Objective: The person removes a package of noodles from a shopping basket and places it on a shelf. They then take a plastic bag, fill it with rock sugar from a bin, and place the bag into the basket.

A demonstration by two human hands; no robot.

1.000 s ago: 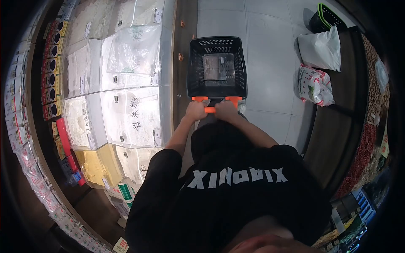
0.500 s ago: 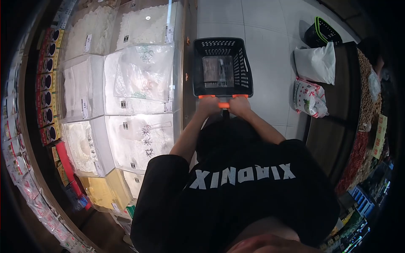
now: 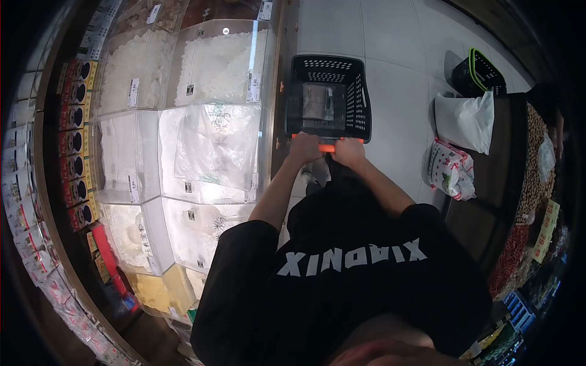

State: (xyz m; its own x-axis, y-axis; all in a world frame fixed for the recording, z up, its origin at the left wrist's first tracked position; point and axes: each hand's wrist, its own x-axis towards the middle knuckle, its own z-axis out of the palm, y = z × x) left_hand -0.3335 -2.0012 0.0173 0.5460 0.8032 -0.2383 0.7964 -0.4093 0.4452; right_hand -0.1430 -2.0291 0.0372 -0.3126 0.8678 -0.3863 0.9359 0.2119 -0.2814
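Both of my hands are wrapped around the orange handle [image 3: 327, 148] of a black shopping basket or cart [image 3: 360, 91] in front of me. My left hand [image 3: 305, 148] grips the left part of the handle, and my right hand [image 3: 349, 151] grips the right part. A flat brownish package [image 3: 315, 102] lies at the bottom of the basket. The basket's left side is close to the wooden edge of the bin display.
On the left, clear bins [image 3: 223, 67] hold white powdery or granular goods, with a plastic bag [image 3: 217, 143] on top. Red boxes [image 3: 74, 143] line the shelf beyond. At right are a white sack [image 3: 465, 121], a printed bag [image 3: 452, 169] and a green-rimmed basket [image 3: 477, 73].
The bins and boxes at left and the bags at right have shifted down in view, as I have moved forward with the basket. Both hands still hold the handle.
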